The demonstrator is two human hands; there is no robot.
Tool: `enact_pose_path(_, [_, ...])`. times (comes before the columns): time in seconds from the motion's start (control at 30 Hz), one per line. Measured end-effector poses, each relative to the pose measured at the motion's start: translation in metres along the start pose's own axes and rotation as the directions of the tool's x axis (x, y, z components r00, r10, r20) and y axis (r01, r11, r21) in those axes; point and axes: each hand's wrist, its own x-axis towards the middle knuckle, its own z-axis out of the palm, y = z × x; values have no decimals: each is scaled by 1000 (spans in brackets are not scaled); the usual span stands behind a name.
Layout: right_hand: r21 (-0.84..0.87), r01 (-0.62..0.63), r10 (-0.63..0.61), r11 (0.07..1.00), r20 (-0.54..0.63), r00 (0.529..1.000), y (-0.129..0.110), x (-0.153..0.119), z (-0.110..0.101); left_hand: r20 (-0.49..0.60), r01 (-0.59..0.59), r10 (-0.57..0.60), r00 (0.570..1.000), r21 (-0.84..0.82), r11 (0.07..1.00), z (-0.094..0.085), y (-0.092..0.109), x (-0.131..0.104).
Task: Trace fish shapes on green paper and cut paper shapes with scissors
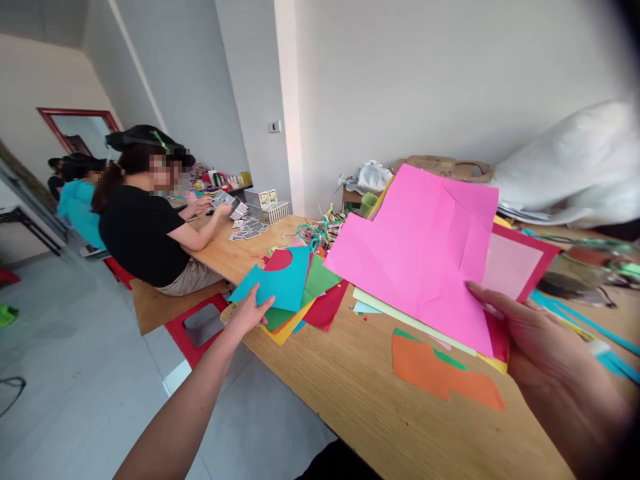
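- Grip of the right hand (pixel 535 340) is closed on a pink sheet (pixel 420 250), thumb on top — more coloured sheets (pixel 514 263) tucked behind, tilted up over the worktop (pixel 370 393).
- Left hand (pixel 250 312) is at the edge of a blue sheet (pixel 285 291) — can't tell from where I'm standing if it's pinching.
- Orange paper (pixel 425 365) lies near the right hand.

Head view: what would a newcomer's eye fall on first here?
Probably the big pink sheet, held up over the table by the right hand. Next, the blue sheet with a curved cut-out, near the table's edge, touched by the left hand. Farther along, a person in black sits beside scattered cards.
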Motion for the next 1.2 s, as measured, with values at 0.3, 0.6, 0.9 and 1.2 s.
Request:
enact_pose_path(0.3, [82, 8, -5, 997, -30, 1000, -6, -4, -27, 149, -397, 383, 912, 556, 730, 44, 42, 11])
enact_pose_path(0.6, [158, 71, -57, 985, -88, 994, -28, -17, -46, 293, -457, 359, 886, 681, 572, 113, 69, 56])
enact_pose_path(0.9, [158, 41, -18, 987, -142, 990, -27, -15, -63, 326, -505, 416, 849, 734, 454, 108, 56, 57])
enact_pose_path(1.2, [141, -86, 92, 986, -35, 995, -5, -18, -45, 481, -585, 364, 798, 765, 270, 98, 52, -2])
